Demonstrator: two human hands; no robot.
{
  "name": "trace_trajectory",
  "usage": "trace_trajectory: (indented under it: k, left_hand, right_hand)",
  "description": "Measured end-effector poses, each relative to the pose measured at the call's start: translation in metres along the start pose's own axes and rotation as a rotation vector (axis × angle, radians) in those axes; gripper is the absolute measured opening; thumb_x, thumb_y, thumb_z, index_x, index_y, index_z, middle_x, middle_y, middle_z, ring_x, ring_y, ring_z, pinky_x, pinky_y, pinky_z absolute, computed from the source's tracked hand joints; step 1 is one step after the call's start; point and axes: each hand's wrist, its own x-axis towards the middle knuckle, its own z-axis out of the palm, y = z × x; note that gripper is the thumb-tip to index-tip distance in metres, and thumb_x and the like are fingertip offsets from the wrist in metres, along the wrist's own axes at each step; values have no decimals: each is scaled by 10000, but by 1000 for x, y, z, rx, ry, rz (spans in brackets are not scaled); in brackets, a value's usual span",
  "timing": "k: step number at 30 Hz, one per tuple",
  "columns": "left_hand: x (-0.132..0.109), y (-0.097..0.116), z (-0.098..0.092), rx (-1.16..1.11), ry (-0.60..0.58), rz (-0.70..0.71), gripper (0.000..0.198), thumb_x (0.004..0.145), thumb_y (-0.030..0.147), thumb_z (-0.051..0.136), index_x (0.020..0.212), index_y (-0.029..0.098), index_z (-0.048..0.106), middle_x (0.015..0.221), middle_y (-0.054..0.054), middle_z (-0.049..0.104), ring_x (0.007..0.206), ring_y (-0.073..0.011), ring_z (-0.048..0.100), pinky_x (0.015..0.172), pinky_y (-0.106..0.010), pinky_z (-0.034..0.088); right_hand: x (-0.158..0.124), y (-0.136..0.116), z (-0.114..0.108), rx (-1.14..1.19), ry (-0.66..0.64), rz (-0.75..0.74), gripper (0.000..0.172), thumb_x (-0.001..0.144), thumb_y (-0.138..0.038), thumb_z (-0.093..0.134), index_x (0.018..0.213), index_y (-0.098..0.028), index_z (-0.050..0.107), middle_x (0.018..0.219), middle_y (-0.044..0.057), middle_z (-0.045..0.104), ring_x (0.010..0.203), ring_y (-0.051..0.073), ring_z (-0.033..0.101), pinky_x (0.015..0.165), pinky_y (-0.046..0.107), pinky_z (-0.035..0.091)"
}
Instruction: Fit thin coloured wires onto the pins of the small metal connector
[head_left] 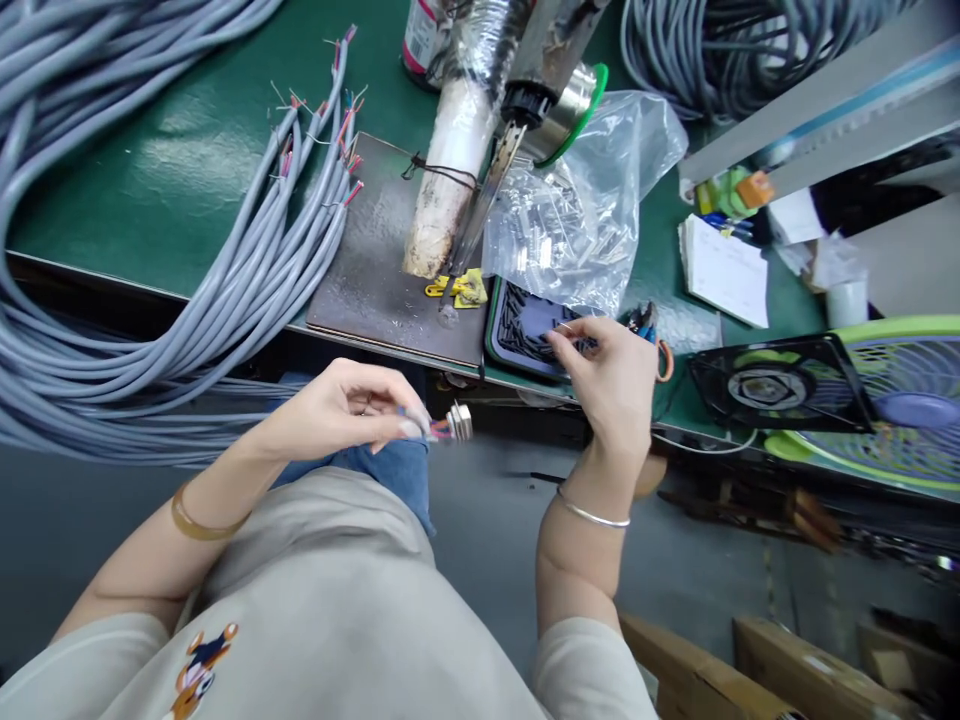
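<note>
The left hand (367, 405) holds a round metal connector (460, 422), whose short coloured wires (439, 429) go to the fingertips, in front of the green table (180, 200). The right hand (611, 375) is at the tray (491, 335) of thin black pieces (512, 320); its thumb and forefinger are close together, but I cannot tell whether they hold a piece. Just behind the tray lies a transparent plastic bag (577, 220), and a soldering iron (495, 170) points down beside it
</note>
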Motion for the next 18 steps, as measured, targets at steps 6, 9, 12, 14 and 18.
trace_trajectory:
  k: [6, 9, 12, 14, 18]
  left_hand:
    - [13, 31, 16, 493, -324, 218, 178, 878, 55, 650, 845, 149, 797, 781, -65, 766, 691, -122, 680, 683, -204, 503]
    - [19, 20, 24, 463, -16, 135, 119, 847, 91, 674, 806, 131, 778, 720, -34, 719, 612, -85, 592, 595, -185, 447]
    - [25, 2, 26, 224, 350, -41, 107, 822, 216, 728, 793, 115, 751, 621, -3, 646, 458, -44, 438, 430, -180, 309]
    - [27, -7, 25, 98, 484, -101, 161, 772, 268, 770, 798, 111, 741, 597, 7, 623, 405, -27, 372, 387, -181, 244]
    - [29, -11, 25, 17, 583, -135, 210, 697, 288, 819, 781, 115, 735, 573, 19, 605, 382, -15, 347, 364, -173, 208]
  right_hand:
    - [23, 7, 8, 46, -264, -31, 64, 796, -221, 715, 743, -211, 682, 826, 28, 747, 742, 189, 645, 729, 308, 430]
    - [23, 3, 6, 66, -164, -35, 60, 801, -212, 684, 748, -210, 658, 778, 10, 710, 663, 160, 589, 691, 302, 414]
    - [10, -8, 2, 187, 101, 23, 66, 870, -264, 652, 832, -210, 652, 743, -17, 643, 512, 102, 441, 571, 287, 356]
    - [-7, -23, 0, 374, 251, 43, 99, 904, -302, 642, 861, -213, 650, 798, -7, 641, 517, 92, 449, 523, 271, 350]
    - [-39, -57, 6, 660, 24, -39, 124, 913, -336, 703, 870, -219, 709, 828, 6, 672, 547, 89, 470, 458, 252, 307]
